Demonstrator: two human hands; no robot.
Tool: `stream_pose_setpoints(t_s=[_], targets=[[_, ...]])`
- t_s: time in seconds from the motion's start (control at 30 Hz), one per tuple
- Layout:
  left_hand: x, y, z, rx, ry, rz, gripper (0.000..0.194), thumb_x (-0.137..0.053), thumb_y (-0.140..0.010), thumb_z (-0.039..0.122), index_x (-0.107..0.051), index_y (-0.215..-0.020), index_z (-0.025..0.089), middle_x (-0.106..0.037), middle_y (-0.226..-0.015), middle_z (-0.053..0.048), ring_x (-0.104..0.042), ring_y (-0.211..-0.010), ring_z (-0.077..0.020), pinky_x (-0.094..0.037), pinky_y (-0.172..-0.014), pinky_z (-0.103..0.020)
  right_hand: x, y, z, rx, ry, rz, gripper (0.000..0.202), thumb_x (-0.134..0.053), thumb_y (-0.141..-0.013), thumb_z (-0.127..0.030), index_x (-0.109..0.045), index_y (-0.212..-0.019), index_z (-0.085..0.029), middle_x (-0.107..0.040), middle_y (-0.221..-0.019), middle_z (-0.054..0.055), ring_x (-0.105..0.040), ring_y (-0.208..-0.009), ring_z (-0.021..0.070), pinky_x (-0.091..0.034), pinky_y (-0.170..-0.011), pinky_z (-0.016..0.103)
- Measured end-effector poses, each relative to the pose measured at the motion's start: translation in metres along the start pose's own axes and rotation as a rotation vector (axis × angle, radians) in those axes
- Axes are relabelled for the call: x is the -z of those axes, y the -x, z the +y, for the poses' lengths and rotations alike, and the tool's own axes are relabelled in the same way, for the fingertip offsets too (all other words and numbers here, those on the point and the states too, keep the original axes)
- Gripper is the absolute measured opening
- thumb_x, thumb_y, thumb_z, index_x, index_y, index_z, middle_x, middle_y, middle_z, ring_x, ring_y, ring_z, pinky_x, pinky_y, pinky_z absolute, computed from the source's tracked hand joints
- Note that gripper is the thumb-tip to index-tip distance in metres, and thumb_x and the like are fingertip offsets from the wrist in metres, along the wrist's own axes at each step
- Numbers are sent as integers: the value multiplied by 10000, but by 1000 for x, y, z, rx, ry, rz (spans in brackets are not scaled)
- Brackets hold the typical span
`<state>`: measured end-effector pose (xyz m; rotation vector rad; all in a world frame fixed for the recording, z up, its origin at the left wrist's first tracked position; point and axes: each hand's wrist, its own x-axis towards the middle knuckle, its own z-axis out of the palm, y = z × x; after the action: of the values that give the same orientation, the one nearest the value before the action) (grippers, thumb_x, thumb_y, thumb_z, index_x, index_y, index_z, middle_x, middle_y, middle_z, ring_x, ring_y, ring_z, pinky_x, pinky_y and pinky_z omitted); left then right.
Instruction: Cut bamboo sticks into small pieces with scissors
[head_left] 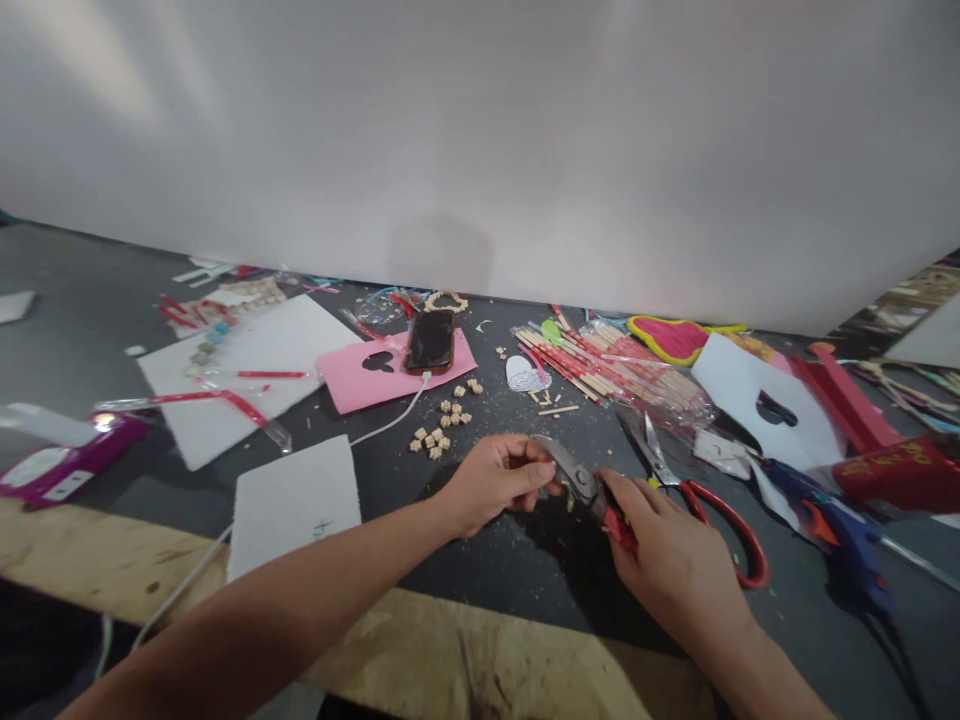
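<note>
My right hand [667, 545] is closed round the red handles of a metal cutting tool [574, 475], whose jaws point left. My left hand [504, 482] is pinched at the tip of those jaws; what its fingers hold is too small to make out. Several small pale wooden pieces [431, 440] lie in little clusters beyond my left hand. Past the tool, a short stick [559, 410] and tiny offcuts rest near a white paper cutout [527, 374]. Bundled red and wooden sticks [577, 360] lie in clear plastic behind them.
Red-handled scissors [724, 510] and a blue glue gun [832, 530] lie at the right. A phone [430, 341] with a white cable sits on pink card [345, 375]. White sheets [296, 500] and a purple object [75, 460] are at the left. A pale wall stands behind.
</note>
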<state>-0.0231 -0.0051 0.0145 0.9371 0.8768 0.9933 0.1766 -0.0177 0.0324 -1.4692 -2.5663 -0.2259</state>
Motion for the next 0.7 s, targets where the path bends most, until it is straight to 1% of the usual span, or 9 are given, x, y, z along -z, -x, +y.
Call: stream_pose_setpoints(t_s=[0.1,0.33,0.7], targets=[[2,-1,0,-23,-25,13,305,-652,-657,397,-548,-736,121,-631,-665,-40,-442,-409,-35,-259,-372,-155,-3,-2,6,-30,-16,13,385,-439,-729,-184,-492,-1110,-213,-632,-999,65,-623,-775,182,-471,-584,272],[4,-5,-1,-21,-30,16,255,-629,-687,357,-540,-744,126,-617,-655,-25,-441,-406,-33,-260,-362,-150,-13,-5,18,-53,-52,-50,373,-441,-757,-202,-482,-1127,-215,-629,-1041,52,-617,-848,193,-485,-662,307],[2,-4,2,-23,-9,69,291,-654,-656,381,-523,-723,130,-603,-611,-8,-417,-382,-29,-237,-365,-158,-10,-3,19,-80,-82,-57,318,-437,-782,-241,-489,-1095,-250,-646,-1002,29,-623,-812,180,-446,-609,274]])
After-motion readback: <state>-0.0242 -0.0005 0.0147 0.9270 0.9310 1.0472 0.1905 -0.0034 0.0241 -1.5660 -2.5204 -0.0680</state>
